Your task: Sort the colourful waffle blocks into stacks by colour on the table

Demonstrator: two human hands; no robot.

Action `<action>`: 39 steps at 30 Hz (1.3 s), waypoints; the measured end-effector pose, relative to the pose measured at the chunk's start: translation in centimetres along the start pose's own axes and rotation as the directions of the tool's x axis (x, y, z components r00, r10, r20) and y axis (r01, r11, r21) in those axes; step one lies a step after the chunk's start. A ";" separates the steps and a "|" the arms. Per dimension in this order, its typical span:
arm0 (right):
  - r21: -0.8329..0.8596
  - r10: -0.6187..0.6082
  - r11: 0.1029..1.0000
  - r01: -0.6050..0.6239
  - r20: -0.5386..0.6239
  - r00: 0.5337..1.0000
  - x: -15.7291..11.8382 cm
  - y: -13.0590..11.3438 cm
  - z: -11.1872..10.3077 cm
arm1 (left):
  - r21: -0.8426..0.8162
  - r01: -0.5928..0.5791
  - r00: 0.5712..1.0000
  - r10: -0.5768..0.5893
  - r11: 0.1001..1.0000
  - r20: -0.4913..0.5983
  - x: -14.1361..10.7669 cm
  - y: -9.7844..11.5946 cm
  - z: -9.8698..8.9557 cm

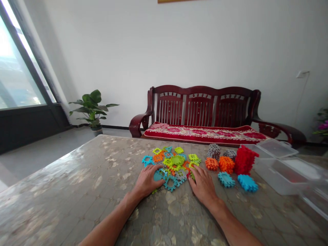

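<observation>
Loose plastic pieces in green, blue, orange and grey lie in a pile (176,160) on the patterned table (102,191). My left hand (149,180) rests at the pile's left edge, thumb and fingers apart around a blue piece (158,175); whether it grips the piece is unclear. At the right edge my right hand (202,182) touches green and red pieces, its fingers partly spread. Sorted stacks stand right of it: grey (214,151), orange (227,165), red (244,160) and blue (247,183).
Clear plastic boxes (282,179) with lids stand at the right of the table, beyond the red stack. Behind the table is a dark wooden bench (200,109) with a red cover. A potted plant (93,109) stands on the floor at the back left.
</observation>
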State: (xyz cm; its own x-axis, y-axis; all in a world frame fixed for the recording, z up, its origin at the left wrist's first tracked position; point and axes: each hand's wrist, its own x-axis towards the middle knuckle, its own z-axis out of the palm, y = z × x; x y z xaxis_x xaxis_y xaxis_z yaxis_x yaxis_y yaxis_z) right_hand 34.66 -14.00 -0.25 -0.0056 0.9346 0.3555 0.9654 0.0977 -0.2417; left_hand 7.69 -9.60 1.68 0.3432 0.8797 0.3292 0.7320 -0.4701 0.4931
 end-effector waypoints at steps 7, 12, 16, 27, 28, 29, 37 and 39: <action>0.001 -0.006 1.000 0.006 -0.007 1.000 0.0 0.1 0.1 | -0.065 0.051 0.998 -0.053 0.997 -0.019 -0.2 -0.3 0.6; -0.003 -0.009 1.000 0.009 -0.003 1.000 0.0 0.1 0.0 | -0.171 0.141 0.981 -0.161 0.975 -0.108 0.0 -0.2 0.4; -0.002 -0.005 1.000 0.005 -0.012 1.000 0.0 0.1 0.2 | -0.287 0.224 0.948 -0.276 0.931 -0.155 1.0 -0.6 0.0; 0.000 -0.014 1.000 0.014 -0.016 1.000 0.0 0.1 0.1 | -0.241 0.244 0.940 -0.290 0.939 -0.177 7.4 -0.8 -0.2; 0.003 -0.014 1.000 0.014 -0.023 1.000 0.0 0.2 0.2 | -0.187 0.239 0.945 -0.272 0.953 -0.182 7.5 -1.0 -0.3; 0.006 -0.015 1.000 0.015 -0.030 0.999 0.0 0.3 0.4 | -0.124 0.236 0.948 -0.257 0.964 -0.188 7.4 -1.3 -0.6; 0.007 -0.018 1.000 0.018 -0.047 0.999 0.1 0.6 0.9 | 0.148 0.169 0.984 -0.174 0.974 0.020 2.7 -2.1 -4.5; 0.003 -0.013 1.000 0.014 -0.047 0.999 0.1 0.6 0.9 | 0.219 0.156 0.978 -0.181 0.963 0.100 1.6 -1.6 -5.0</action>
State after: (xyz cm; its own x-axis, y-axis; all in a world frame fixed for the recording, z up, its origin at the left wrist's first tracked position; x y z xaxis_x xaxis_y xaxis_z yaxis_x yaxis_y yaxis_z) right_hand 35.00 -13.58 -1.16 -0.0062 0.9162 0.4007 0.9644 0.1114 -0.2397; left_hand 4.18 -7.84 5.43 0.2621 0.9530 0.1519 0.8875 -0.2998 0.3499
